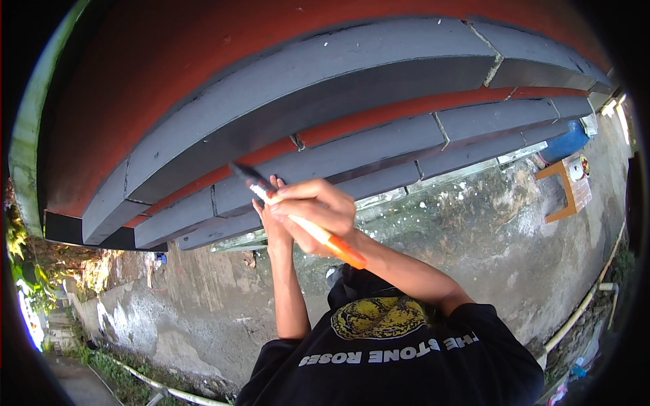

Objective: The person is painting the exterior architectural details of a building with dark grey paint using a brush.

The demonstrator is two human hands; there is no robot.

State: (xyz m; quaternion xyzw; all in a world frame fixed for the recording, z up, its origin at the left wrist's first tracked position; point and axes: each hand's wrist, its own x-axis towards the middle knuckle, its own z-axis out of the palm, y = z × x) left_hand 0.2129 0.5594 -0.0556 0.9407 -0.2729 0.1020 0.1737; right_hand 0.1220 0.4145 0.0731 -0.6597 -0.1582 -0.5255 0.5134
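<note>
My right hand is closed around a paintbrush with an orange handle and dark bristles. The handle slants down to the right, and the bristle tip is at the red riser between two grey steps. I cannot tell whether the bristles touch the surface. My left hand is just behind and left of the right one, partly covered by it. Its visible fingers stretch upward beside the brush, near the edge of the middle grey step. Above it runs the broad upper grey step.
A red floor lies beyond the steps. To the right stand a small brown stool with something on it and a blue container. Below the steps is stained concrete ground. Pale pipes run along its edge.
</note>
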